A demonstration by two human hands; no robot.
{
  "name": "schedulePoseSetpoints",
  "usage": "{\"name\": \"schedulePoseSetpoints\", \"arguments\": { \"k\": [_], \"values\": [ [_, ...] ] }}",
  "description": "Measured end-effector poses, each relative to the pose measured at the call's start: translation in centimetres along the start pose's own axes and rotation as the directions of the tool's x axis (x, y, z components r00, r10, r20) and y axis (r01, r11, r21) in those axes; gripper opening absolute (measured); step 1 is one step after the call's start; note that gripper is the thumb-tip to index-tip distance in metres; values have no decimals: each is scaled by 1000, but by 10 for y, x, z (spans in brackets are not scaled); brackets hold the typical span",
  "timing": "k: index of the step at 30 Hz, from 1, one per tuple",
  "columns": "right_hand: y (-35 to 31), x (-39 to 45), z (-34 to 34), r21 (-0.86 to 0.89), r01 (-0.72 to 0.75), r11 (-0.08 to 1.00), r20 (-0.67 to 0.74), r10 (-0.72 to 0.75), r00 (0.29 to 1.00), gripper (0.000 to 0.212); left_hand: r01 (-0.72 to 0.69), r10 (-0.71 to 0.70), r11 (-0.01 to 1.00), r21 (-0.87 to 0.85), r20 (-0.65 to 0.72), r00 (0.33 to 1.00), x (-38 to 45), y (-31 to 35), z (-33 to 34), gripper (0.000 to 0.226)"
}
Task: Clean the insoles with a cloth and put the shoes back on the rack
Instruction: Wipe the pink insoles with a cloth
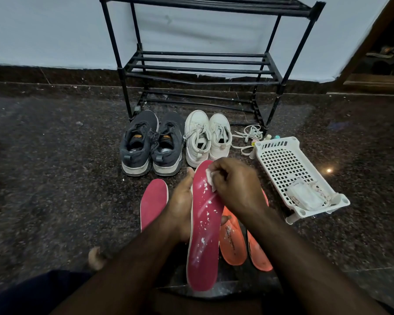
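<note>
My left hand (180,201) grips a red insole (203,226) from its left edge, holding it lengthwise above the floor. White flecks dot its surface. My right hand (234,185) presses a small white cloth (210,179) against the insole's upper end. A second red insole (152,201) lies on the floor to the left. Two orange insoles (233,242) lie to the right, partly under my right arm. A grey pair of shoes (151,144) and a white pair of shoes (206,136) stand in front of the black rack (200,64).
A white perforated plastic basket (291,171) lies on the floor at the right with a white packet in it. Loose white laces (248,135) and small bottles sit behind it. The floor is dark speckled stone. My foot (96,258) shows at the lower left.
</note>
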State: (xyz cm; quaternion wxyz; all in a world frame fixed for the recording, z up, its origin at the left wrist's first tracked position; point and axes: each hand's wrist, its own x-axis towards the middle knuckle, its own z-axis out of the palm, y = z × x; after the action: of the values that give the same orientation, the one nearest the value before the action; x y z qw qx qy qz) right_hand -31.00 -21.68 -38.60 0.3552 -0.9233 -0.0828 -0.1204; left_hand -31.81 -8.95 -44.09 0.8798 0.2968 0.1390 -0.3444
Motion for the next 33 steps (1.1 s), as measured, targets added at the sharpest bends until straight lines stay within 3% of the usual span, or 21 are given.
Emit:
{"name": "schedulePoseSetpoints", "arguments": {
  "k": [2, 7, 12, 18, 25, 30, 33],
  "values": [
    [5, 4, -4, -12, -17, 1000, -57, 16, 998, 17, 10, -10, 999, 34, -8, 1000, 2, -1, -1, 77],
    [-4, -2, 1, 22, -4, 1000, 45, 3, 999, 17, 3, -4, 1000, -16, -26, 1000, 2, -1, -2, 75],
    [3, 10, -20, 42, -56, 998, -88, 59, 994, 19, -3, 3, 1000, 0, -3, 1000, 4, 1, -8, 82],
    [-5, 0, -10, -57, 81, 995, 42, -79, 996, 31, -4, 4, 1000, 3, -16, 1000, 6, 0, -7, 80],
    [4, 1, -1, -161, 112, 980, 77, -101, 992, 23, 17, -17, 1000, 11, -5, 1000, 3, -3, 0, 76],
    [-9, -10, 8, -139, 214, 967, 199, -184, 963, 23, -18, 18, 997, -80, -3, 1000, 0, 0, 3, 70],
    [-3, -3, -1, -101, 128, 987, 101, -118, 988, 19, -11, 10, 999, -31, -40, 999, 2, 1, 1, 74]
  ]
}}
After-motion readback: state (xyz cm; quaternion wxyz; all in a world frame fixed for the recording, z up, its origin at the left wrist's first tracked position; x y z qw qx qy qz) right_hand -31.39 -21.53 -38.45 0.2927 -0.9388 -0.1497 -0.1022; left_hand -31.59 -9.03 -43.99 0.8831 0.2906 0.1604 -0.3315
